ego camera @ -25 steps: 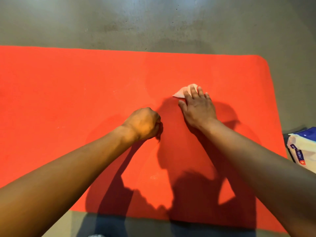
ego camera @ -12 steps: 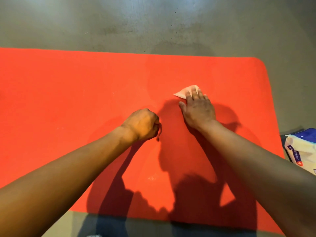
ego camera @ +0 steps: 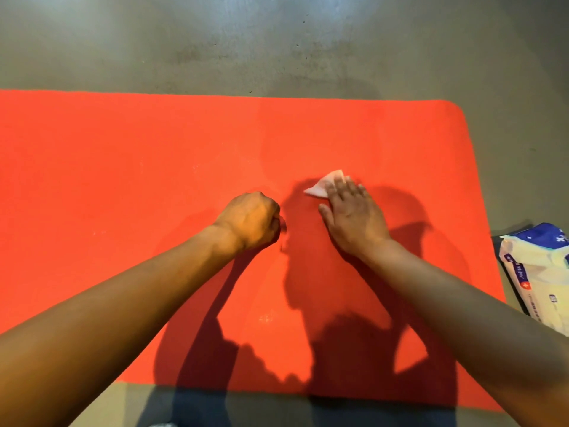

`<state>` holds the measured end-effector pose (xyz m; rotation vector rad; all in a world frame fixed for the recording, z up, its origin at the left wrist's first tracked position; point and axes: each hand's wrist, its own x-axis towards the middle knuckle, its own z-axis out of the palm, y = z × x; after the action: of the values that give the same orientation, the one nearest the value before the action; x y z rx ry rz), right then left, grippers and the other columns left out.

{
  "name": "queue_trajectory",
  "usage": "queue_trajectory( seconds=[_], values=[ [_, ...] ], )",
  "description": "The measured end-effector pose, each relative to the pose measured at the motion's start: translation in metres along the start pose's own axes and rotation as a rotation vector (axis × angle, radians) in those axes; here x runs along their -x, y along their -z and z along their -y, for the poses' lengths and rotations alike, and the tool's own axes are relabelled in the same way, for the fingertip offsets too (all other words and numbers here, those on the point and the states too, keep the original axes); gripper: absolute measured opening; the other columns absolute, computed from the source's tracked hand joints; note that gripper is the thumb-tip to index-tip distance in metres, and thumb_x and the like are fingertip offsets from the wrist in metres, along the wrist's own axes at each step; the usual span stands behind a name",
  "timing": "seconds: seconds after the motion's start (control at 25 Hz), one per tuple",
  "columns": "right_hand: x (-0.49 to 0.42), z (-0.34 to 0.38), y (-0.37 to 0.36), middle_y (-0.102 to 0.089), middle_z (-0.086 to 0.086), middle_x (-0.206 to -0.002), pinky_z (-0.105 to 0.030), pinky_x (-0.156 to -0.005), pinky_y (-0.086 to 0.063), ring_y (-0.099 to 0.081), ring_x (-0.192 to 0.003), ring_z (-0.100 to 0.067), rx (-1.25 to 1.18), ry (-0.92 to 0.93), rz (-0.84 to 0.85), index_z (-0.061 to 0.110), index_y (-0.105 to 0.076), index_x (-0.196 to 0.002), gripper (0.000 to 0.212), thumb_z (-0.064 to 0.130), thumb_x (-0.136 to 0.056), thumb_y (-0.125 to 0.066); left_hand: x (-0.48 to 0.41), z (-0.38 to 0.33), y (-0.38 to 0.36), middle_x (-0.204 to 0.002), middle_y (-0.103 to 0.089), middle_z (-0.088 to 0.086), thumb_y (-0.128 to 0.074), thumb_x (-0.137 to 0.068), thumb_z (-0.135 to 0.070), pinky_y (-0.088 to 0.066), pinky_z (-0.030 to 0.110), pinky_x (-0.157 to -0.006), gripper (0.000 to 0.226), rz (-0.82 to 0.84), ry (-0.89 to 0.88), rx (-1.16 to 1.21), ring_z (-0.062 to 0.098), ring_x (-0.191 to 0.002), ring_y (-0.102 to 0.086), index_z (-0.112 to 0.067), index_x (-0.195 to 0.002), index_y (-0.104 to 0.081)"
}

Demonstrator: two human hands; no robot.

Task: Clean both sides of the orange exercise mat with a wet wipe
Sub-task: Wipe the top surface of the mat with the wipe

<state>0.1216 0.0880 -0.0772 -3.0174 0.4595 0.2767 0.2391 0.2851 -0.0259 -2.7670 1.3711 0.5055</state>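
On the orange exercise mat (ego camera: 123, 180), I saw the right hand (ego camera: 354, 217), open and flat, pressing a wet wipe (ego camera: 320, 184) down. The left hand (ego camera: 251, 218) rested nearby, clenched in an empty fist.

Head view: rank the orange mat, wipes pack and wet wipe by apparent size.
1. The orange exercise mat, largest.
2. The wet wipes pack, cut off by the frame edge.
3. The wet wipe, smallest, partly hidden under the right hand.

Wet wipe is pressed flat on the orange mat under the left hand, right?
Not quite: the head view shows the wet wipe pressed on the orange mat under the right hand; the left hand is a fist beside it.
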Motion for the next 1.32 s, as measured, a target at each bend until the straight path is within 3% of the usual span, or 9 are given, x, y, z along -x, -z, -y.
queue_trajectory(
  seconds=[0.12,0.28,0.4,0.48,0.68,0.88,0.96,1.16,1.32],
  values=[
    [-0.003,0.006,0.003,-0.021,-0.018,-0.165,-0.045,-0.124,-0.015,-0.017,-0.154,-0.032,-0.065,-0.112,0.023,0.01,-0.029,-0.156,0.064,0.047,-0.105,-0.031,-0.006,0.001,0.004,-0.086,-0.07,0.014,-0.052,-0.092,-0.032,-0.035,0.032,-0.062,0.028,-0.044,0.047,-0.027,0.04,-0.086,-0.063,-0.011,-0.081,-0.066],
    [0.033,0.043,-0.002,-0.017,-0.016,-0.166,-0.044,-0.126,-0.013,-0.01,-0.156,-0.028,-0.026,0.205,0.044,0.009,-0.026,-0.158,0.066,0.048,-0.105,-0.03,-0.022,0.008,0.001,-0.114,-0.066,0.011,-0.057,-0.089,-0.034,-0.046,0.039,-0.09,0.027,-0.065,0.061,0.096,0.034,-0.107,-0.055,-0.015,-0.107,-0.066],
    [0.014,0.029,0.003,-0.018,-0.014,-0.166,-0.043,-0.126,-0.012,-0.013,-0.155,-0.027,-0.009,0.208,0.032,0.008,-0.027,-0.158,0.065,0.046,-0.105,-0.03,-0.033,0.013,-0.003,-0.153,-0.038,0.013,-0.068,-0.084,-0.038,-0.037,0.048,-0.113,0.059,0.035,0.09,0.16,0.036,-0.143,-0.032,-0.019,-0.137,-0.053],
    [-0.014,0.011,0.005,-0.016,-0.015,-0.167,-0.044,-0.126,-0.013,-0.014,-0.155,-0.028,0.013,0.089,0.015,0.007,-0.024,-0.158,0.066,0.047,-0.105,-0.03,-0.041,0.015,0.004,-0.163,-0.021,0.013,-0.069,-0.086,-0.045,-0.027,0.05,-0.119,0.07,0.032,0.109,0.14,0.036,-0.151,-0.017,-0.022,-0.147,-0.042],
    [-0.065,-0.009,0.014,-0.015,-0.016,-0.167,-0.044,-0.125,-0.013,-0.012,-0.155,-0.029,-0.071,-0.181,0.006,0.006,-0.025,-0.157,0.066,0.047,-0.105,-0.03,-0.055,0.025,0.011,-0.168,-0.009,0.009,-0.066,-0.079,-0.07,-0.015,0.051,-0.123,0.098,0.129,0.192,0.077,0.033,-0.153,-0.012,-0.027,-0.157,-0.024],
    [-0.049,0.035,0.012,-0.016,-0.01,-0.167,-0.041,-0.126,-0.009,-0.01,-0.156,-0.024,-0.061,0.265,0.024,0.011,-0.027,-0.158,0.059,0.039,-0.106,-0.03,-0.047,0.025,0.002,-0.166,-0.008,0.016,-0.06,-0.07,-0.085,-0.021,0.049,-0.122,0.119,0.157,0.113,-0.039,0.039,-0.15,-0.015,-0.022,-0.16,-0.015],
    [-0.059,0.028,0.015,-0.02,-0.009,-0.167,-0.041,-0.126,-0.011,-0.014,-0.155,-0.023,-0.032,0.326,0.005,0.011,-0.029,-0.157,0.058,0.038,-0.106,-0.031,-0.041,0.022,0.002,-0.163,-0.013,0.018,-0.06,-0.062,-0.09,-0.025,0.048,-0.121,0.126,0.147,0.093,-0.073,0.04,-0.148,-0.021,-0.02,-0.158,-0.018],
    [-0.113,-0.019,0.017,-0.026,-0.016,-0.164,-0.047,-0.122,-0.021,-0.021,-0.153,-0.028,-0.005,-0.05,-0.042,0.004,-0.033,-0.154,0.061,0.04,-0.104,-0.036,-0.023,0.006,-0.006,-0.157,-0.022,0.023,-0.056,-0.061,-0.093,-0.032,0.046,-0.115,0.125,0.114,0.021,-0.185,0.039,-0.135,-0.036,-0.012,-0.151,-0.027],
    [-0.072,0.008,0.004,-0.025,-0.017,-0.164,-0.048,-0.123,-0.022,-0.018,-0.154,-0.03,-0.08,-0.012,-0.072,0.006,-0.033,-0.154,0.06,0.039,-0.104,-0.032,-0.017,-0.001,-0.004,-0.142,-0.038,0.023,-0.046,-0.065,-0.096,-0.042,0.044,-0.1,0.11,0.078,-0.068,-0.322,0.036,-0.119,-0.044,-0.012,-0.136,-0.041]
  ],
)
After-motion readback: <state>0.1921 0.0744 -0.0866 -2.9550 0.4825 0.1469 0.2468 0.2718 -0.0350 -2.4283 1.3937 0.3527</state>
